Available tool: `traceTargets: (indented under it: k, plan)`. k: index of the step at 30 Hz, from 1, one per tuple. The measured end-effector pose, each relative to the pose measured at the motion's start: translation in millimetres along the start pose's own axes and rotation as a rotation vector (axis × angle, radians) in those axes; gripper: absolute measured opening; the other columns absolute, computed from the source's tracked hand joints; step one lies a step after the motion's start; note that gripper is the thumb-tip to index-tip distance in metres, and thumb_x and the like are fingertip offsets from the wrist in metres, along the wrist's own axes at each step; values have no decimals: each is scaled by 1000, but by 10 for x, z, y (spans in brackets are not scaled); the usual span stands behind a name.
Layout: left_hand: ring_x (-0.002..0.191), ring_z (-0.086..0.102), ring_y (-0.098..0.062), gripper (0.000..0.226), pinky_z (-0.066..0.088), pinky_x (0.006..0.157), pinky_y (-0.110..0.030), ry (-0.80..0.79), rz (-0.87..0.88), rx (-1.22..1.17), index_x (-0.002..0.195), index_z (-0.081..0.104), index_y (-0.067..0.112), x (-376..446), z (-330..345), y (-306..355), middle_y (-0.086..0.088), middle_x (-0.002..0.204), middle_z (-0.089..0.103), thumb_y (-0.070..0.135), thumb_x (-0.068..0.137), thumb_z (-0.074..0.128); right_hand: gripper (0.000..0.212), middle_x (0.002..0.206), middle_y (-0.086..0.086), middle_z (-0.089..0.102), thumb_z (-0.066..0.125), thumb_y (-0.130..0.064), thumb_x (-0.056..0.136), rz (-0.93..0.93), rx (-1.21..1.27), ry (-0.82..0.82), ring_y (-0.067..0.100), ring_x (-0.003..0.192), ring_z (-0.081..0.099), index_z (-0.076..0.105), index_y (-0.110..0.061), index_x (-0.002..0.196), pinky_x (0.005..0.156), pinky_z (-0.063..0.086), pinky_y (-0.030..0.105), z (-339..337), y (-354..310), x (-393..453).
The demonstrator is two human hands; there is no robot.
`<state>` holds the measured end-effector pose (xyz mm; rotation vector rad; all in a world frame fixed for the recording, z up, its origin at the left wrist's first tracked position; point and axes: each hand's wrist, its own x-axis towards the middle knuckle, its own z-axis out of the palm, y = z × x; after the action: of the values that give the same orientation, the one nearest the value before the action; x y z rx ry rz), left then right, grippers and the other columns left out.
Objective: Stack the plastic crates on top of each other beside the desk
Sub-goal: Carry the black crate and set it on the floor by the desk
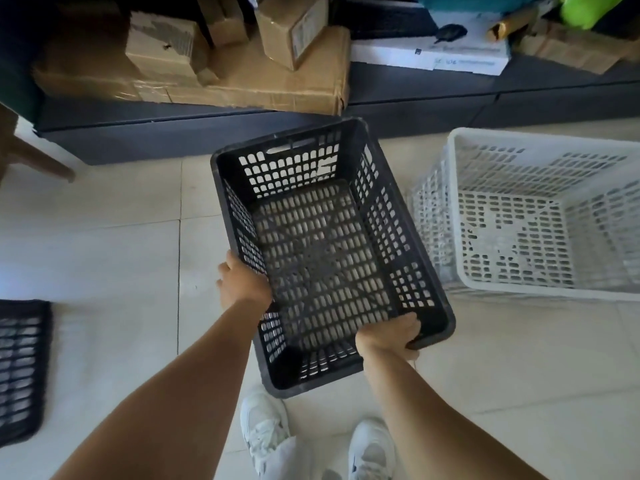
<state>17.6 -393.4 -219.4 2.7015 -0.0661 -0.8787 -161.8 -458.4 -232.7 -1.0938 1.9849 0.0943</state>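
Observation:
A black perforated plastic crate (pixel 322 251) is in the middle of the view, held above the tiled floor and turned slightly clockwise. My left hand (pixel 242 282) grips its left rim, fingers inside the wall. My right hand (pixel 391 336) grips the near right corner of its rim. A white perforated crate (pixel 540 216) stands on the floor to the right, empty, close beside the black one. Part of another black crate (pixel 20 372) shows at the left edge.
A dark low desk or shelf (pixel 173 133) runs across the back, loaded with cardboard boxes (pixel 242 74) and a white box (pixel 433 53). A wooden chair leg (pixel 38 157) is at the far left. My white shoes (pixel 270 431) stand on pale floor tiles below the crate.

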Motion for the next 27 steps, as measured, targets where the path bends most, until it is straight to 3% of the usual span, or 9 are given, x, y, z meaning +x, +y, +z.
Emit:
traceTargets:
  k: [2, 4, 8, 12, 16, 18, 21, 24, 27]
  plan:
    - [117, 52, -41, 53, 48, 97, -49, -35, -52, -42, 137, 34, 7, 111, 24, -29, -19, 132, 49, 4, 89, 54, 95, 158, 5, 2, 68, -27, 83, -2, -100, 12, 41, 137, 18, 3, -11, 150, 110, 29, 45, -26, -19, 6]
    - [107, 59, -41, 40, 52, 89, -48, -83, -68, -72, 128, 41, 6, 158, 54, -85, -20, 121, 58, 3, 89, 49, 96, 157, 7, 1, 65, -24, 84, -35, -195, 67, 40, 128, 29, -2, -11, 150, 105, 34, 44, -100, 5, 56]
    - [100, 60, -40, 34, 55, 84, -49, -102, -69, -122, 122, 45, 5, 187, 88, -134, -21, 115, 60, 3, 88, 43, 92, 159, 11, 6, 62, -16, 85, -242, -333, 262, 34, 142, 15, 0, -10, 152, 116, 16, 44, -236, -48, 310]
    - [95, 57, -36, 35, 54, 82, -45, -117, -122, -244, 123, 44, 5, 216, 105, -90, -19, 116, 58, 0, 88, 41, 88, 159, 11, 13, 63, -16, 85, -363, -424, 211, 30, 147, 11, 6, -11, 152, 119, 10, 43, -327, -345, 666]
    - [88, 53, -29, 33, 51, 77, -40, -102, -151, -341, 123, 49, 6, 237, 142, -99, -16, 116, 60, 2, 91, 43, 75, 151, 13, 31, 64, -16, 83, -291, -445, 129, 34, 140, 28, 25, -14, 147, 116, 23, 46, -363, -600, 923]
    - [86, 52, -27, 31, 45, 73, -35, -73, -153, -364, 123, 50, 5, 238, 106, -131, -15, 115, 61, 4, 94, 43, 60, 138, 15, 46, 65, -15, 81, -277, -417, 130, 36, 130, 41, 41, -16, 136, 108, 37, 49, -359, -653, 949]
    - [81, 54, -24, 28, 46, 69, -32, -20, -159, -404, 123, 53, 7, 224, -26, -192, -12, 107, 62, 7, 96, 44, 54, 128, 17, 55, 60, -12, 79, -266, -336, 135, 38, 119, 51, 46, -16, 130, 94, 50, 51, -286, -652, 913]
    - [64, 53, -19, 28, 46, 40, -20, 25, -181, -408, 122, 54, 6, 124, -293, -203, -12, 104, 62, 7, 97, 42, 49, 119, 16, 62, 53, -10, 78, -298, -274, 114, 36, 107, 60, 52, -19, 126, 82, 56, 43, -289, -688, 731]
    - [55, 47, -15, 29, 28, 20, -11, 71, -227, -432, 123, 54, 4, -75, -593, -231, -14, 111, 63, 4, 96, 42, 38, 113, 13, 67, 48, -9, 87, -345, -240, 85, 32, 95, 64, 59, -19, 122, 67, 51, 30, -431, -797, 412]
